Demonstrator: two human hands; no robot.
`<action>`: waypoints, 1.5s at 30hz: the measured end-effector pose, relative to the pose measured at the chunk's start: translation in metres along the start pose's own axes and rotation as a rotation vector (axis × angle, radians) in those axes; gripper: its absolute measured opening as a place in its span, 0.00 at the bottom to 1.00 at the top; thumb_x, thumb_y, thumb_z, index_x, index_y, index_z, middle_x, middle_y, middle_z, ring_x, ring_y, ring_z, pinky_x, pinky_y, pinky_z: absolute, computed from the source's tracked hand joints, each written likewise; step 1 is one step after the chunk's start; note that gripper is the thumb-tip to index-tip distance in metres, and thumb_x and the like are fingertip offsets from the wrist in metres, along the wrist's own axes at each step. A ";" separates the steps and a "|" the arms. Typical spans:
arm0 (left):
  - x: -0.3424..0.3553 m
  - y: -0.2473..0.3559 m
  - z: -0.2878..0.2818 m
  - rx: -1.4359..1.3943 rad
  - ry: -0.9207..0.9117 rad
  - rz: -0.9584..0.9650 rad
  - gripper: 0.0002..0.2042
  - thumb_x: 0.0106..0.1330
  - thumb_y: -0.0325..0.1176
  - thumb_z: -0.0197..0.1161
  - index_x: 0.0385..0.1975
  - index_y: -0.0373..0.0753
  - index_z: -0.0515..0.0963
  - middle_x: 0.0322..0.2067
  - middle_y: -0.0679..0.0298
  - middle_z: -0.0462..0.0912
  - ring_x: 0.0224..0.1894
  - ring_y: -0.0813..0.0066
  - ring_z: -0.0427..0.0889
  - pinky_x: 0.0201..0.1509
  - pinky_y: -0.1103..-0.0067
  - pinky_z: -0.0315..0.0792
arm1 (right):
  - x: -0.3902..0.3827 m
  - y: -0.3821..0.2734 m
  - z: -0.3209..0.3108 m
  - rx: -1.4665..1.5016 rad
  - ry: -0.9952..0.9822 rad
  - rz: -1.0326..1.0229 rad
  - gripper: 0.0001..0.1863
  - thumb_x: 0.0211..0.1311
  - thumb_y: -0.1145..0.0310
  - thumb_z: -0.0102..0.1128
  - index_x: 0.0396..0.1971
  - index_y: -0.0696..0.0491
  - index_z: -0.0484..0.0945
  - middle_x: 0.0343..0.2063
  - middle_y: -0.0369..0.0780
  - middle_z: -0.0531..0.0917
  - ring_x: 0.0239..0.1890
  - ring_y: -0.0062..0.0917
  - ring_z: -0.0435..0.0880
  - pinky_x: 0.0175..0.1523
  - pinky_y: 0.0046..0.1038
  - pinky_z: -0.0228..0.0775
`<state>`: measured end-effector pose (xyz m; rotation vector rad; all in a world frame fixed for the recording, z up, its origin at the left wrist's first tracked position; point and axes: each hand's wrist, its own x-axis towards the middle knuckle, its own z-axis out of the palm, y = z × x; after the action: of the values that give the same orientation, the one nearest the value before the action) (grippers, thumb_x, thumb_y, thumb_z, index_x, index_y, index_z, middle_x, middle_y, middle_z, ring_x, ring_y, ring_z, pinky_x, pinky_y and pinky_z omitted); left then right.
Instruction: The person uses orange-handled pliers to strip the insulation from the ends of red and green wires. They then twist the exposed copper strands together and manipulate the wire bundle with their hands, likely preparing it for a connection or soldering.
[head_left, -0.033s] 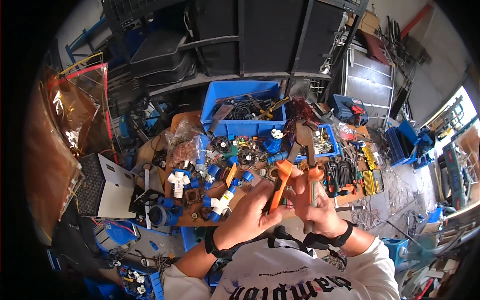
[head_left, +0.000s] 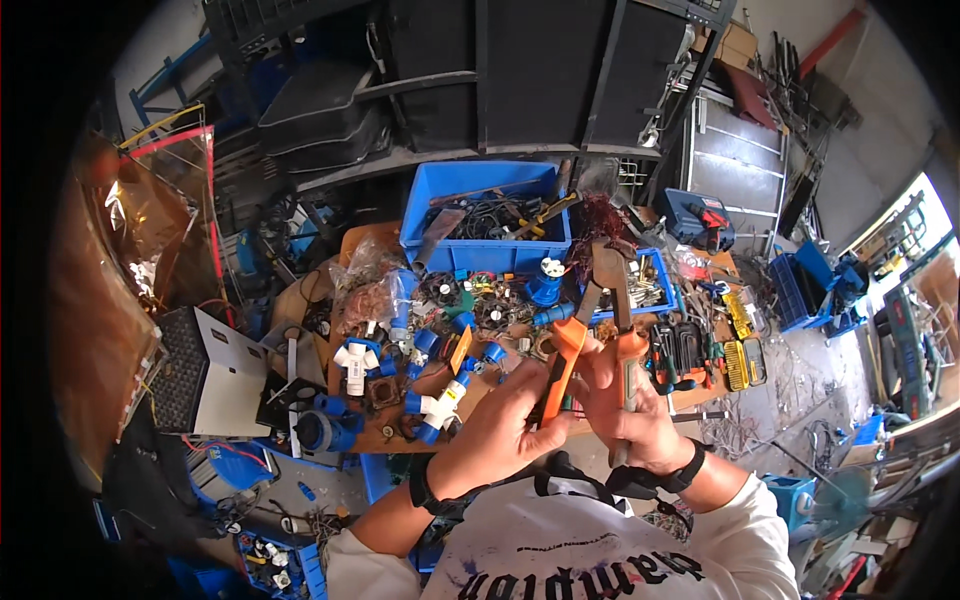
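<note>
Pliers [head_left: 610, 270], dark-headed with long handles, stand in front of the person's chest, raised over the near edge of the wooden table [head_left: 378, 438], head pointing away from the body. Left hand [head_left: 505, 425] has its fingers closed around the left handle, which is orange; right hand [head_left: 645, 420] has its fingers curled about the other, orange near the top and greyish lower down. The handles are slightly spread. Beyond the head sits a large blue bin [head_left: 487, 258] holding dark cables and a yellow-handled tool. Left of the hands lie white pipe fittings [head_left: 443, 407] with blue ends; to their right, near the table's edge, rests a yellow bit case [head_left: 745, 364].
</note>
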<state>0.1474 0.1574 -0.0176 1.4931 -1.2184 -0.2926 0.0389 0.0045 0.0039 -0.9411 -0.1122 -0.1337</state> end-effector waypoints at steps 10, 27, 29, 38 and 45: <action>-0.011 -0.005 -0.033 -1.005 -0.132 -0.279 0.21 0.66 0.23 0.54 0.56 0.43 0.56 0.43 0.65 0.64 0.38 0.80 0.68 0.38 0.80 0.69 | -0.003 -0.029 0.014 0.103 0.092 -0.099 0.18 0.43 0.71 0.64 0.33 0.40 0.66 0.66 0.50 0.58 0.66 0.52 0.61 0.67 0.58 0.50; 0.001 0.017 -0.021 -1.365 0.169 -0.265 0.21 0.75 0.49 0.37 0.56 0.44 0.69 0.35 0.58 0.72 0.15 0.82 0.62 0.20 0.82 0.58 | -0.062 -0.066 -0.026 -0.031 -0.004 0.114 0.21 0.39 0.76 0.58 0.39 0.46 0.68 0.63 0.56 0.62 0.62 0.50 0.68 0.63 0.53 0.58; 0.001 0.021 -0.017 -1.365 0.136 -0.251 0.22 0.75 0.50 0.35 0.56 0.43 0.69 0.33 0.57 0.72 0.14 0.83 0.60 0.20 0.82 0.57 | -0.060 -0.076 -0.020 -0.062 0.021 0.244 0.25 0.35 0.83 0.47 0.41 0.50 0.68 0.65 0.55 0.59 0.65 0.47 0.65 0.65 0.50 0.56; 0.006 0.045 0.001 -1.309 0.150 -0.340 0.24 0.74 0.53 0.34 0.53 0.41 0.68 0.24 0.62 0.72 0.11 0.82 0.56 0.21 0.81 0.54 | -0.066 -0.066 -0.041 -0.101 -0.211 0.280 0.39 0.37 0.92 0.42 0.57 0.53 0.64 0.65 0.50 0.61 0.66 0.37 0.64 0.68 0.40 0.53; -0.002 0.038 0.003 -1.181 0.142 -0.309 0.21 0.75 0.53 0.34 0.51 0.43 0.66 0.28 0.58 0.71 0.21 0.79 0.63 0.22 0.84 0.59 | -0.068 -0.063 -0.028 -0.193 -0.188 0.333 0.38 0.42 0.91 0.43 0.59 0.53 0.63 0.46 0.41 0.75 0.69 0.32 0.59 0.70 0.35 0.45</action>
<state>0.1249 0.1636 0.0121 0.6159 -0.4774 -0.9078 -0.0377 -0.0501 0.0277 -1.1513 -0.1160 0.2569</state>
